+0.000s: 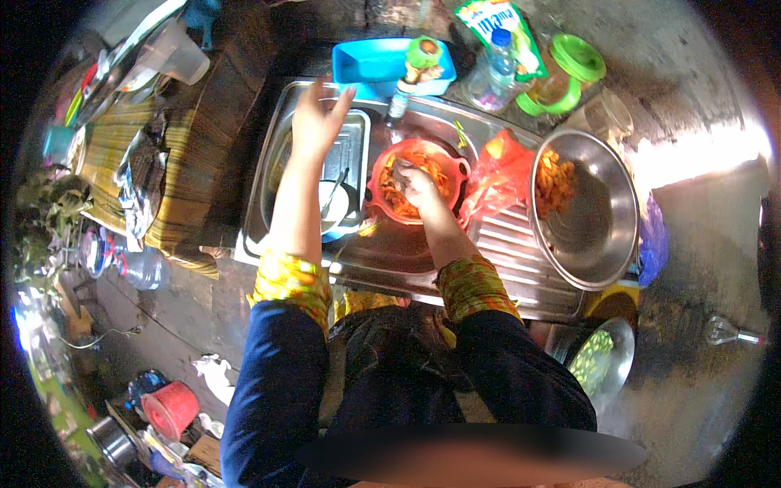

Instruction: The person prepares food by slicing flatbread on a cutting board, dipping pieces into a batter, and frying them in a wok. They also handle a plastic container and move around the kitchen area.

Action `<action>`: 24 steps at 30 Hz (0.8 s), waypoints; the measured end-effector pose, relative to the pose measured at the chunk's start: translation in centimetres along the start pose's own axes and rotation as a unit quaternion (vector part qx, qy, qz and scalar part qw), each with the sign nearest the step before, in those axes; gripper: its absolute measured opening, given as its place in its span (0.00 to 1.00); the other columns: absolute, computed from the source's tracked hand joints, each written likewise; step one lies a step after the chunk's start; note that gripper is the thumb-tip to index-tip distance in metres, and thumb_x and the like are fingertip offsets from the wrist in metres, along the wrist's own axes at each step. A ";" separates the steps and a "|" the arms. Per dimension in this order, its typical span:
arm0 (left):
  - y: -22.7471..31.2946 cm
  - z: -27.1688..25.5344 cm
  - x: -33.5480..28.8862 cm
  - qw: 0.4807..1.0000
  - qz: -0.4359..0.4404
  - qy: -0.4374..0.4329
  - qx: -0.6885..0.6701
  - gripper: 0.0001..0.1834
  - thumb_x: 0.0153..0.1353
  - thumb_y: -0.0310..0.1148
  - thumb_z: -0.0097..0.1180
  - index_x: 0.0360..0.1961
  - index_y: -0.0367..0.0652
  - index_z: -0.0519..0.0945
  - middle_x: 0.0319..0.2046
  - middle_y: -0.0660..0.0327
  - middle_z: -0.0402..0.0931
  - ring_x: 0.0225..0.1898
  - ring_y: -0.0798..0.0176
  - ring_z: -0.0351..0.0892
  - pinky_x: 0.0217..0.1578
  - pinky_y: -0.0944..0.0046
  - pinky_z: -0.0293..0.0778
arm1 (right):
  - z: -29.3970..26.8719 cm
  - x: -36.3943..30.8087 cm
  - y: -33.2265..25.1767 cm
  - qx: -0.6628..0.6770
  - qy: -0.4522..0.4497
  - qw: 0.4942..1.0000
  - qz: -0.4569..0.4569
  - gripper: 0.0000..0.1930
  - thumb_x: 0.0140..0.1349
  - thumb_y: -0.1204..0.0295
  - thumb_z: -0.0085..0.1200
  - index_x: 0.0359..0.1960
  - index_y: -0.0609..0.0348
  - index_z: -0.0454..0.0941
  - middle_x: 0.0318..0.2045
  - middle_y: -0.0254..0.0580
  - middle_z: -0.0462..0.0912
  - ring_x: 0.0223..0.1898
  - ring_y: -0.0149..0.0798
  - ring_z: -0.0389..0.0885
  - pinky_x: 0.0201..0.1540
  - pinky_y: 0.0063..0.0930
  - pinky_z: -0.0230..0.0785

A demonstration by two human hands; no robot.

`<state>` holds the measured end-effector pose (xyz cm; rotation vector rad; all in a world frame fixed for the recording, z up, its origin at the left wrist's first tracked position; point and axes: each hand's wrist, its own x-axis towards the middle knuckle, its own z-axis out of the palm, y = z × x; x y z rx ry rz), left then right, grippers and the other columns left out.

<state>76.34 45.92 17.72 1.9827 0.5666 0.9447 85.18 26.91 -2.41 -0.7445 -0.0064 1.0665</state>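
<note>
A red colander (380, 169) stands in the right basin of a steel sink (374, 272), holding cut orange vegetable pieces (396, 200). My right hand (416, 185) reaches down into it, fingers curled among the pieces and partly in shadow. Raised over the far side of the left basin, my left hand (316, 122) is open, fingers apart and holding nothing. Below it lie a rectangular tray (355, 134) and a white bowl (332, 198) with a utensil in it. On the drainboard at the right, a large steel bowl (592, 224) holds more orange pieces along its far left side.
A red plastic bag (498, 180) lies between colander and steel bowl. The faucet (398, 106) rises behind the colander, before a blue tub (366, 65). A bottle (502, 61) and green-lidded jar (569, 73) stand back right. A bowl of pale green pieces (606, 362) sits near right.
</note>
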 end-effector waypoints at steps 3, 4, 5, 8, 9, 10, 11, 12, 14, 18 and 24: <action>-6.2 -1.9 -6.7 0.995 -0.099 -0.003 -0.002 0.21 0.51 0.42 0.60 0.40 0.37 0.75 0.29 0.58 0.77 0.32 0.66 0.76 0.35 0.68 0.71 | 0.6 4.3 0.5 0.067 0.122 0.990 -0.030 0.13 0.53 0.82 0.43 0.40 0.59 0.72 0.28 0.36 0.75 0.31 0.34 0.74 0.34 0.22 0.67; -8.0 -2.3 -8.8 0.993 -0.116 -0.004 -0.007 0.18 0.53 0.37 0.60 0.40 0.37 0.75 0.29 0.63 0.76 0.31 0.72 0.73 0.35 0.72 0.69 | 0.8 5.6 0.4 0.087 0.140 0.984 -0.063 0.14 0.52 0.86 0.42 0.40 0.63 0.70 0.32 0.42 0.76 0.36 0.38 0.76 0.42 0.26 0.71; -9.6 -2.7 -10.9 0.986 -0.165 -0.013 -0.025 0.16 0.54 0.35 0.58 0.40 0.36 0.75 0.29 0.63 0.76 0.31 0.72 0.73 0.34 0.72 0.69 | 1.0 6.7 0.1 0.115 0.083 0.988 -0.067 0.15 0.50 0.88 0.42 0.41 0.65 0.69 0.34 0.45 0.75 0.40 0.41 0.76 0.48 0.30 0.70; -13.0 -3.1 -15.4 0.952 -0.272 -0.005 -0.140 0.13 0.54 0.32 0.57 0.38 0.35 0.75 0.29 0.60 0.78 0.31 0.70 0.76 0.34 0.71 0.70 | 1.7 8.4 -1.1 0.055 0.097 0.990 -0.083 0.24 0.47 0.90 0.40 0.51 0.72 0.63 0.50 0.54 0.70 0.54 0.49 0.68 0.59 0.35 0.61; -13.6 -3.0 -16.4 0.941 -0.288 0.008 -0.177 0.11 0.56 0.29 0.55 0.39 0.35 0.75 0.30 0.61 0.78 0.32 0.71 0.76 0.35 0.72 0.70 | 2.0 8.5 -1.7 0.026 0.061 0.995 -0.073 0.25 0.47 0.90 0.39 0.52 0.74 0.62 0.52 0.55 0.68 0.55 0.51 0.67 0.60 0.36 0.61; -14.0 -3.0 -17.3 0.949 -0.269 0.008 -0.167 0.11 0.56 0.29 0.55 0.39 0.35 0.75 0.31 0.60 0.78 0.33 0.71 0.76 0.36 0.72 0.70 | 2.3 8.5 -2.4 -0.006 0.055 0.996 -0.068 0.25 0.47 0.90 0.39 0.53 0.76 0.60 0.53 0.57 0.66 0.56 0.52 0.65 0.60 0.36 0.60; -14.3 -2.7 -17.7 0.946 -0.280 0.016 -0.160 0.11 0.56 0.29 0.55 0.39 0.35 0.75 0.31 0.59 0.78 0.33 0.70 0.77 0.37 0.72 0.71 | 2.6 8.5 -2.8 -0.020 0.058 0.996 -0.069 0.22 0.52 0.87 0.40 0.52 0.77 0.60 0.55 0.59 0.63 0.57 0.53 0.63 0.62 0.37 0.58; -14.4 -2.4 -17.7 0.942 -0.288 0.023 -0.169 0.11 0.56 0.29 0.55 0.39 0.35 0.75 0.31 0.59 0.78 0.34 0.70 0.77 0.37 0.72 0.71 | 2.8 8.5 -3.0 -0.073 0.048 0.992 -0.093 0.20 0.56 0.81 0.43 0.51 0.76 0.61 0.45 0.54 0.72 0.47 0.47 0.74 0.52 0.31 0.69; -14.3 -1.6 -17.5 0.948 -0.286 0.010 -0.140 0.10 0.57 0.29 0.54 0.39 0.36 0.75 0.30 0.58 0.79 0.34 0.69 0.78 0.37 0.71 0.71 | 2.5 8.4 -4.9 -0.061 -0.022 0.998 0.004 0.18 0.59 0.74 0.47 0.47 0.75 0.64 0.32 0.42 0.76 0.29 0.36 0.77 0.34 0.23 0.72; -14.2 1.3 -16.0 0.960 -0.238 -0.008 -0.151 0.10 0.57 0.29 0.52 0.40 0.36 0.75 0.31 0.57 0.78 0.34 0.67 0.78 0.37 0.70 0.72 | 1.8 9.7 -4.3 -0.683 -0.099 0.713 -0.125 0.07 0.59 0.73 0.48 0.35 0.63 0.75 0.23 0.35 0.74 0.22 0.30 0.72 0.25 0.21 0.66; -15.3 8.7 -14.2 0.934 -0.247 -0.039 -0.256 0.12 0.62 0.34 0.48 0.41 0.37 0.76 0.33 0.60 0.77 0.35 0.69 0.73 0.40 0.69 0.69 | 2.6 9.4 -6.3 -0.303 0.018 0.953 -0.014 0.09 0.59 0.72 0.49 0.38 0.63 0.71 0.33 0.42 0.76 0.33 0.35 0.75 0.31 0.26 0.68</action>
